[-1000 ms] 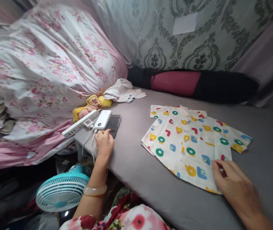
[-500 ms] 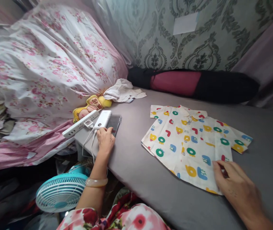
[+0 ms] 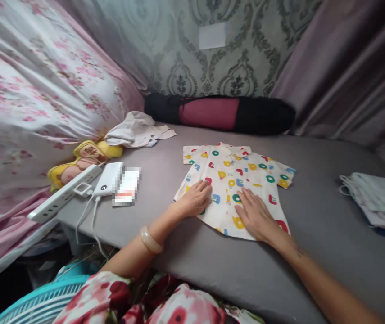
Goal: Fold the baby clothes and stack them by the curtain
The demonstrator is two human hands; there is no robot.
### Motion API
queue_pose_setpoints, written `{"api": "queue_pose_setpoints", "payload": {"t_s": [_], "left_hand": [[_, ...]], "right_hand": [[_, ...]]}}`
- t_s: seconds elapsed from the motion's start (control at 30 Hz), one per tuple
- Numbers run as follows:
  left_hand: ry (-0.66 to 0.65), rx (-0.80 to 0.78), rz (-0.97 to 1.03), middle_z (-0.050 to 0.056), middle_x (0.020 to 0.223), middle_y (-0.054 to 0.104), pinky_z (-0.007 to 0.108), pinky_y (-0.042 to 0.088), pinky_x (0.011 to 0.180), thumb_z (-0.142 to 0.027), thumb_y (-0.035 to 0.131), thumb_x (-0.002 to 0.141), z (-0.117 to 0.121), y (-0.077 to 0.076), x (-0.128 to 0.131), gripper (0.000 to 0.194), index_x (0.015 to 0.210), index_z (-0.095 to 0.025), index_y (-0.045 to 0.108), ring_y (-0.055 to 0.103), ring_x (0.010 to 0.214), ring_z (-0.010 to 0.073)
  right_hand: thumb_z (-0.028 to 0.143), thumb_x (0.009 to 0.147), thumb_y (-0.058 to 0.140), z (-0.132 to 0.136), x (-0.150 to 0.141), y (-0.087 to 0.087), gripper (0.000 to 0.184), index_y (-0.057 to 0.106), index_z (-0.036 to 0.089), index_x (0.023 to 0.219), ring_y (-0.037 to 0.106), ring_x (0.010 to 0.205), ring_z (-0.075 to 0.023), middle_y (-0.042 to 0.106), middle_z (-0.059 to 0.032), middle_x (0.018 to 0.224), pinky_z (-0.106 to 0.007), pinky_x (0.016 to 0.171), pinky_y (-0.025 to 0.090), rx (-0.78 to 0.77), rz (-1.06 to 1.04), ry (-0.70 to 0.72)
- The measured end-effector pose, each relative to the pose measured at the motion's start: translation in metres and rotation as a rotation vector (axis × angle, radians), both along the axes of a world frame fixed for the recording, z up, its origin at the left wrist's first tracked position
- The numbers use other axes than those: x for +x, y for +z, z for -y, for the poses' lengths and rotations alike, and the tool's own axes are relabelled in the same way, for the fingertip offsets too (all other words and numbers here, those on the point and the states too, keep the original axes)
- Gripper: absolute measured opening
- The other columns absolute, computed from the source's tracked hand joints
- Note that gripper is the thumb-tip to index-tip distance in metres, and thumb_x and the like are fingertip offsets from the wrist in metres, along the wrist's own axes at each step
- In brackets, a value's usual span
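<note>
– Left hand [image 3: 196,199], open or gripping?
– Open, fingers flat on the short-sleeved shirt [image 3: 226,180]; the right hand [image 3: 255,217] likewise, near its hem.
– How far along is it?
– Spread out on the grey sheet [image 3: 317,229], sleeves out, collar at the far side. No large fold shows; what's left, I can't tell.
– Around it?
– Phone [image 3: 128,185] and power bank [image 3: 110,177] left, folded clothes [image 3: 379,200] right, black-and-red roll [image 3: 209,113] beyond.

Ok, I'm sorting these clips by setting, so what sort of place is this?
Probably a home, perhaps a bedroom: floral fabric hangs at the left, a yellow cushion lies nearby, and a printed shirt lies spread on a grey surface.
</note>
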State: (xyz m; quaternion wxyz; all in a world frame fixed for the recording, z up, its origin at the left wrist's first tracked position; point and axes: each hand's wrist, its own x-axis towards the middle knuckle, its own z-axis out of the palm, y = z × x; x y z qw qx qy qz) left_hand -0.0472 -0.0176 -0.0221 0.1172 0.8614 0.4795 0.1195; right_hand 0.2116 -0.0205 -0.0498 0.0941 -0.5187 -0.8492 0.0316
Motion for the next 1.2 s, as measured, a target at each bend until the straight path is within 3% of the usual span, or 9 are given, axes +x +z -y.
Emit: {"api": "queue_pose_setpoints", "payload": {"t_s": [0.2,0.4,0.67,0.87,0.97,1.1,1.2], "left_hand": [[0.094,0.016,-0.101,0.014,0.131,0.048,0.042,0.034,0.107,-0.041,0.036,0.096,-0.049,-0.005,0.006,0.038,0.123,-0.017,0.047,0.043,0.127,0.0268],[0.216,0.017,-0.148,0.018,0.143,0.038,0.043,0.025,0.112,-0.045,0.035,0.096,-0.089,-0.019,0.009,0.052,0.137,-0.013,0.038,0.034,0.135,0.0289],[0.228,0.002,-0.140,0.018,0.135,0.047,0.042,0.032,0.106,-0.044,0.034,0.095,-0.128,-0.020,0.017,0.046,0.127,-0.013,0.046,0.042,0.129,0.0289],[0.267,-0.032,-0.137,0.020,0.152,0.030,0.043,0.021,0.113,-0.041,0.027,0.097,-0.157,-0.027,0.025,0.054,0.140,-0.010,0.035,0.024,0.142,0.0303],[0.282,-0.002,-0.132,0.019,0.151,0.032,0.043,0.020,0.114,-0.041,0.024,0.097,-0.169,-0.032,0.025,0.056,0.142,-0.009,0.034,0.026,0.141,0.0308],[0.328,0.073,-0.136,0.015,0.148,0.038,0.048,0.020,0.114,-0.042,0.024,0.097,-0.181,-0.036,0.025,0.053,0.140,-0.015,0.039,0.028,0.140,0.0310],[0.401,0.080,-0.131,0.015,0.149,0.036,0.055,0.019,0.112,-0.043,0.024,0.097,-0.188,-0.036,0.030,0.052,0.140,-0.019,0.039,0.025,0.141,0.0319]], "right_hand": [[0.050,0.097,0.022,-0.020,-0.002,0.005,0.064,0.033,0.013,0.148,0.015,0.146,-0.0260,0.022,-0.0138,0.157,-0.048,0.118,0.015,-0.112,0.019,-0.097],[0.052,0.096,0.021,-0.051,-0.006,0.008,0.069,0.028,0.008,0.150,0.012,0.146,-0.0292,0.017,-0.0176,0.158,-0.047,0.118,0.007,-0.128,0.031,-0.182],[0.056,0.096,0.016,-0.090,-0.006,0.011,0.072,0.026,0.008,0.149,0.012,0.146,-0.0304,0.017,-0.0177,0.158,-0.048,0.116,0.010,-0.176,0.006,-0.291],[0.053,0.097,0.018,-0.120,-0.004,0.010,0.068,0.030,0.011,0.149,0.015,0.144,-0.0350,0.021,-0.0185,0.157,-0.052,0.115,0.010,-0.148,0.015,-0.333],[0.054,0.096,0.019,-0.136,0.000,0.010,0.069,0.027,0.012,0.151,0.012,0.145,-0.0360,0.017,-0.0173,0.158,-0.053,0.115,0.010,-0.206,-0.007,-0.343],[0.055,0.096,0.011,-0.155,0.006,0.014,0.069,0.025,0.017,0.152,0.006,0.146,-0.0315,0.012,-0.0109,0.160,-0.054,0.116,0.007,-0.332,-0.056,-0.346],[0.052,0.097,0.008,-0.166,0.009,0.015,0.067,0.025,0.018,0.152,0.006,0.146,-0.0303,0.014,-0.0089,0.160,-0.054,0.116,0.006,-0.308,-0.054,-0.357]]}}
